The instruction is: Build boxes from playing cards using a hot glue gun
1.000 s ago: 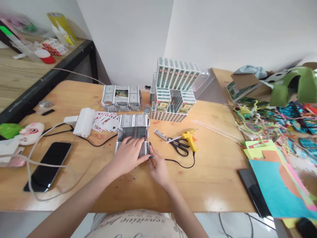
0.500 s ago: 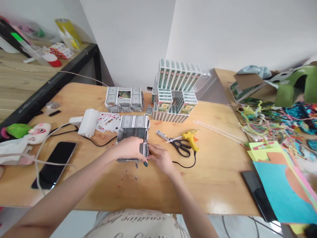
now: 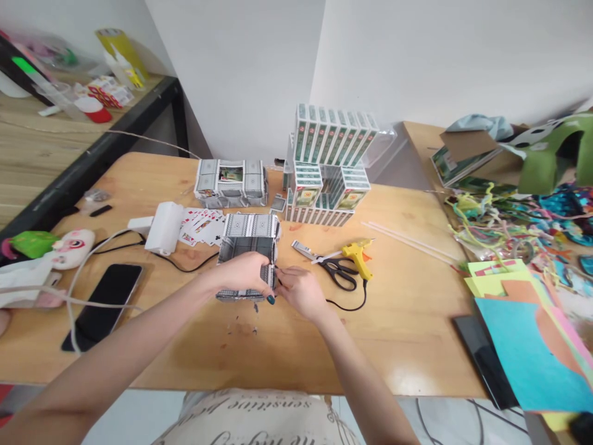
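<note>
A box built from grey-patterned playing cards point(image 3: 251, 225) lies in front of me, with a dark opening across its middle. My left hand point(image 3: 248, 272) reaches over its near part, its thumb and fingers closed round the right wall. At that wall's outer side my right hand point(image 3: 299, 290) has its fingers pinched together against the edge; what they hold, if anything, is too small to make out. Farther back sits a second card box point(image 3: 231, 183) with a window in its top. Small dark scraps point(image 3: 255, 307) lie at the near side of the first box.
Right of my hands are black-handled scissors point(image 3: 340, 272) and a yellow glue gun point(image 3: 359, 258) with its cord. Card packs point(image 3: 333, 139) are stacked behind. Fanned playing cards point(image 3: 200, 226), a white adapter point(image 3: 164, 228) and a phone point(image 3: 102, 308) lie left; coloured paper point(image 3: 528, 346) lies right.
My right hand has shifted slightly along the box's right side, its fingers drawn closer together. The left hand keeps its hold with a small shift. The view has tilted a little.
</note>
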### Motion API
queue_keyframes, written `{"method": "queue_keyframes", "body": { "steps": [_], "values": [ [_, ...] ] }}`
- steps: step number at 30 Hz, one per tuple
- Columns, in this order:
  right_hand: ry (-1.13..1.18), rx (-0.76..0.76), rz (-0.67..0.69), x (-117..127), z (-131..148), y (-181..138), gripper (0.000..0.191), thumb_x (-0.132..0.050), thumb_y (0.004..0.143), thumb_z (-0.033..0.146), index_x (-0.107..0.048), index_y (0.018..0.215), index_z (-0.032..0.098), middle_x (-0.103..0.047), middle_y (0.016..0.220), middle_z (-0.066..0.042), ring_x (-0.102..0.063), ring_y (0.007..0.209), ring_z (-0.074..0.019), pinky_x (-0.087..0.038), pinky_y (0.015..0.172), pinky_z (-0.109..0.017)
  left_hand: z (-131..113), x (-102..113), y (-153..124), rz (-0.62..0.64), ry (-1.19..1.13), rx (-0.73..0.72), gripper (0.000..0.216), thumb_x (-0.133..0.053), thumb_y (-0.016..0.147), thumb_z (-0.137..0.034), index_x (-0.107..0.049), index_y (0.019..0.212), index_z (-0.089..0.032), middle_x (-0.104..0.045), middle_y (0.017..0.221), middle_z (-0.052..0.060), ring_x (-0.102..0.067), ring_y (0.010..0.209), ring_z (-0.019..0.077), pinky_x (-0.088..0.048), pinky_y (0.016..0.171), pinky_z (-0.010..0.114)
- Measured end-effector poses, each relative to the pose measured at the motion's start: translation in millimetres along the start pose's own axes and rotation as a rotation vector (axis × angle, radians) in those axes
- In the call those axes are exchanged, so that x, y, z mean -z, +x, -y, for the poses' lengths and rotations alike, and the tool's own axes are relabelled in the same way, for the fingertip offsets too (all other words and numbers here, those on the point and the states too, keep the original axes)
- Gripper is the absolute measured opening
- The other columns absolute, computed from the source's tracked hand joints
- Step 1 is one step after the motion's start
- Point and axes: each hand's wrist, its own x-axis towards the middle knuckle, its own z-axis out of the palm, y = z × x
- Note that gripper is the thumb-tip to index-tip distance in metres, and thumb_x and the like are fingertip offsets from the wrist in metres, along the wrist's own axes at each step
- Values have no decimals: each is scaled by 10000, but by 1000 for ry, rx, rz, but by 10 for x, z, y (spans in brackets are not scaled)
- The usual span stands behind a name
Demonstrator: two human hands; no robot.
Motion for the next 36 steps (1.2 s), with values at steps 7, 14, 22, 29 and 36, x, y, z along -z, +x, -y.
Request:
{"method": "queue_keyframes", "body": {
  "steps": [7, 14, 22, 29, 36],
  "values": [
    [87, -60, -9, 8, -14, 0, 126, -605, 751, 117, -699, 750, 200, -680, 680, -54, -615, 676, -193, -443, 641, -268, -19, 19, -8, -1, -33, -16, 479, -715, 455, -568, -550, 637, -157, -515, 615, -43, -415, 562, 117, -236, 493, 225],
    [444, -181, -160, -94, -65, -108, 300, -694, 688, 152, -719, 982, 207, -711, 979, -89, -641, 893, -243, -497, 821, -362, -71, 51, 23, -27, -8, -11, 379, -605, 609, -507, -481, 480, -173, -316, 473, -55, -274, 470, 90, -168, 475, 247],
    [823, -349, -197, -197, -65, -122, 304, -721, 639, 173, -738, 940, 212, -678, 988, -65, -634, 908, -234, -517, 816, -366, -232, 135, 114, 112, 42, 55, 341, -558, 607, -419, -409, 403, -190, -301, 408, -43, -274, 418, 96, -169, 451, 265],
    [941, -430, -260, -328, -116, -118, 332, -788, 535, 197, -744, 864, 193, -673, 927, -55, -638, 808, -212, -546, 727, -344, -263, 100, 165, 122, 25, 183, 243, -574, 546, -381, -481, 455, -176, -415, 449, -33, -362, 444, 109, -221, 457, 254],
    [939, -396, -224, -303, -112, -97, 291, -749, 588, 234, -737, 874, 179, -663, 939, -62, -640, 781, -199, -546, 693, -322, -247, 26, 171, 78, -148, 274, 163, -574, 526, -315, -574, 516, -152, -458, 475, -31, -404, 468, 112, -252, 461, 244]
  ]
}}
